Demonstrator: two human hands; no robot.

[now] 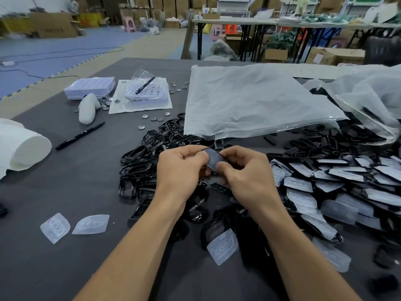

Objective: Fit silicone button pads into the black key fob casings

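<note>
Both hands meet above the middle of the dark table [65,268]. My left hand [181,168] and my right hand [245,172] pinch one black key fob casing with a translucent silicone pad [213,159] lying on it, thumbs pressing its top face. A heap of empty black casings [143,161] lies under and left of the hands. Loose silicone pads [90,224] lie at the near left, and another pad [222,246] sits between my forearms. Casings with pads on them [338,192] are piled at the right.
A large clear plastic bag [256,98] lies behind the hands, another bag [368,101] at the far right. A black marker [80,135], coin cells [154,118], white blister trays [91,88] and a white paper roll [23,148] sit at the left.
</note>
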